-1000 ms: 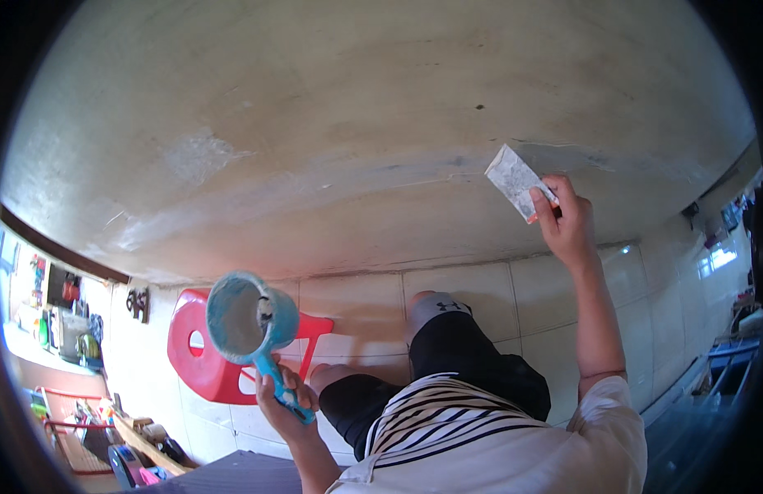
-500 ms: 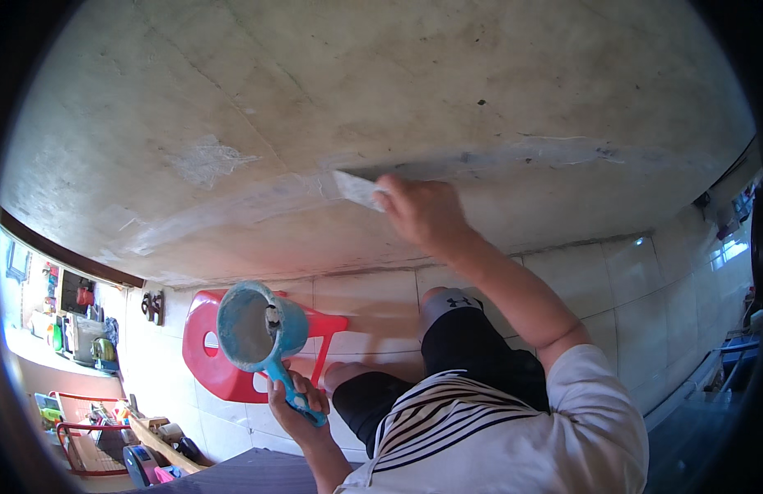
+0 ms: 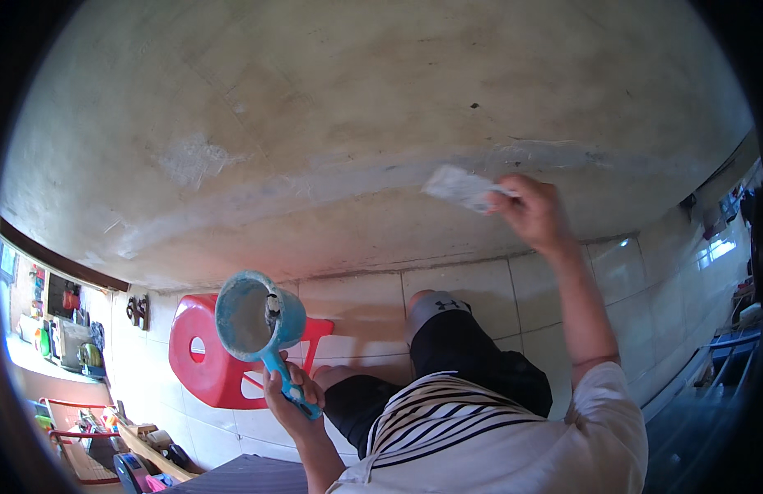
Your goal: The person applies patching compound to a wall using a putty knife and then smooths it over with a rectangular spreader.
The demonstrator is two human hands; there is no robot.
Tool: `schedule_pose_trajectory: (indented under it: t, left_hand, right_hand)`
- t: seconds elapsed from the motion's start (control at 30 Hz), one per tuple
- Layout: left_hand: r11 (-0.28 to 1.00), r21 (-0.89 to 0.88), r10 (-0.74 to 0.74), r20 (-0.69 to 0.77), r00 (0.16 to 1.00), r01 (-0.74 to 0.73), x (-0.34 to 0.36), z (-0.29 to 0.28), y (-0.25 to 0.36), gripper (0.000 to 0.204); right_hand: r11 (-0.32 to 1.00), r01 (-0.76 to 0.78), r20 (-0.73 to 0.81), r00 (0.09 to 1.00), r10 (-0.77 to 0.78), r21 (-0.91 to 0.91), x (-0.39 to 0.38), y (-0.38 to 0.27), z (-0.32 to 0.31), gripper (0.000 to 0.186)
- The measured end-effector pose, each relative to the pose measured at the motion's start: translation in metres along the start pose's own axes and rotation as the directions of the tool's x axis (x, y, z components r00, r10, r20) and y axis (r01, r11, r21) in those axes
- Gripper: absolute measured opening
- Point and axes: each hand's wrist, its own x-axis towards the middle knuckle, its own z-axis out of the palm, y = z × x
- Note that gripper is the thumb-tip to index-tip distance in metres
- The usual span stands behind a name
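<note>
My left hand (image 3: pixel 292 397) grips the handle of a blue plastic dipper (image 3: pixel 291 321), its cup smeared with pale paste and holding a whitish mixture with a small dark, indistinct piece at the rim. My right hand (image 3: pixel 525 206) pinches a flat, white-smeared rectangular scraper (image 3: pixel 459 185), slightly blurred, held close to the beige wall (image 3: pixel 381 90). Whether it touches the surface I cannot tell. A long band of whitish patching runs across the wall's lower part, with a rough white patch at the left.
A red plastic stool (image 3: pixel 196 379) stands beside my legs on the tiled floor (image 3: pixel 562 313). Sandals (image 3: pixel 138 311) lie by the wall. Cluttered shelves (image 3: pixel 77 329) and a red-framed rack (image 3: pixel 77 445) are at left, a dark padded surface (image 3: pixel 233 473) below, blue items (image 3: pixel 723 354) at right.
My right hand with the scraper swept left along the wall, then moved back rightward and is now tilted. My left hand keeps the dipper at much the same place.
</note>
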Motion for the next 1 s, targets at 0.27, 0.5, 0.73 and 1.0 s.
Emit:
schedule_pose_trajectory:
  t: [0.27, 0.5, 0.73, 1.0]
  left_hand:
    - [1.0, 0.024, 0.013, 0.035, 0.999, -0.014, -0.005, 0.015, 0.008, 0.035]
    - [1.0, 0.015, -0.003, 0.003, 1.0, 0.003, -0.004, 0.001, 0.004, 0.036]
    - [1.0, -0.008, -0.024, 0.008, 1.0, 0.024, -0.004, 0.004, 0.001, 0.037]
    - [1.0, 0.001, -0.013, 0.03, 0.999, 0.013, -0.006, 0.013, 0.005, 0.037]
  right_hand:
    - [0.991, -0.02, -0.049, 0.999, 0.014, -0.136, 0.047, -0.033, 0.061, 0.027]
    - [0.948, -0.258, -0.1, 0.965, 0.243, -0.188, 0.004, 0.008, -0.02, 0.027]
    - [0.996, -0.078, 0.105, 0.991, 0.082, -0.048, 0.006, -0.015, 0.004, 0.019]
    - [0.99, 0.121, 0.089, 0.989, -0.115, -0.067, 0.055, -0.079, 0.146, 0.022]
